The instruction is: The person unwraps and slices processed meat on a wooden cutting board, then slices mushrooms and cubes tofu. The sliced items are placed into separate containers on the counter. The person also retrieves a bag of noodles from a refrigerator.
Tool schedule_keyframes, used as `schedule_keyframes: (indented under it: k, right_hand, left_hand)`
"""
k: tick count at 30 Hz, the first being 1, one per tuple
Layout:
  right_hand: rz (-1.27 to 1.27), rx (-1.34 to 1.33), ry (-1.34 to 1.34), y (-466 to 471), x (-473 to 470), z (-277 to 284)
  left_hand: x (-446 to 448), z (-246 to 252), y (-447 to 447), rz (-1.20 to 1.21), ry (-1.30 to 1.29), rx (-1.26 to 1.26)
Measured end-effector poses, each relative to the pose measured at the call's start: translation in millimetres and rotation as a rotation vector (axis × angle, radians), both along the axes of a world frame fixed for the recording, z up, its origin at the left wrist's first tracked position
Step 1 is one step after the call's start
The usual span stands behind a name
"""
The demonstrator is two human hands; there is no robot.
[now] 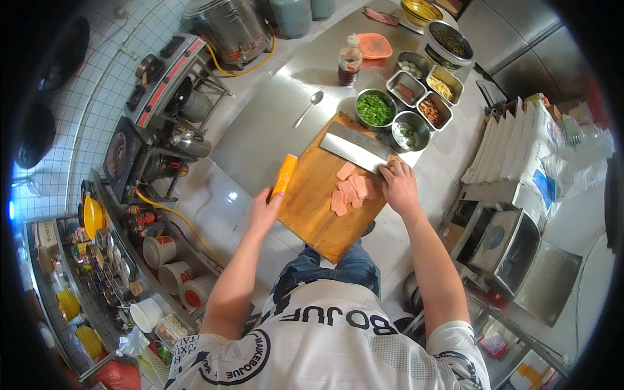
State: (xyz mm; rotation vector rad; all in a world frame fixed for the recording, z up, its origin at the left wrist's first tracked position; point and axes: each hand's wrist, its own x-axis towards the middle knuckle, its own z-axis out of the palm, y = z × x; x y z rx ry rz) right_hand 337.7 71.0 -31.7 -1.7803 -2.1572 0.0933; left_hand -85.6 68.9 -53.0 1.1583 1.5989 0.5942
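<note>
A sausage in an orange-yellow wrapper [284, 174] is held in my left hand [264, 210], beside the left edge of the wooden cutting board [312, 209]. Near the board's far end lies a wide-bladed cleaver [358, 146], its blade flat. My right hand [400, 187] is at the cleaver's handle end, fingers curled around it; most of the handle is hidden. Between my hands, several thin pink sausage slices [348, 190] lie overlapping on the board, right of its middle.
Behind the board stand a bowl of chopped green onion [376, 109], a bowl with some greens [409, 131] and several metal containers [435, 112]. A spoon [308, 109] and a bottle of dark liquid [349, 61] are on the steel table [258, 131]. Gas burners [122, 151] stand left.
</note>
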Motion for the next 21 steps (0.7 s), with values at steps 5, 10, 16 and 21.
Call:
schedule_keyframes:
  k: [5, 10, 16, 21]
  right_hand:
    - [-0.063, -0.024, 0.391, -38, -88, 34]
    - [-0.174, -0.232, 0.619, -76, -164, 71]
    - [-0.128, -0.529, 1.116, -87, -169, 95]
    - [-0.141, -0.553, 1.285, -108, -184, 100]
  left_hand:
    - [11, 29, -42, 0.195, -0.996, -0.408]
    - [33, 50, -67, 0.129, -1.354, -0.489]
    - [38, 75, -79, 0.006, -1.173, -0.320]
    - [25, 91, -72, -0.193, -1.155, -0.294]
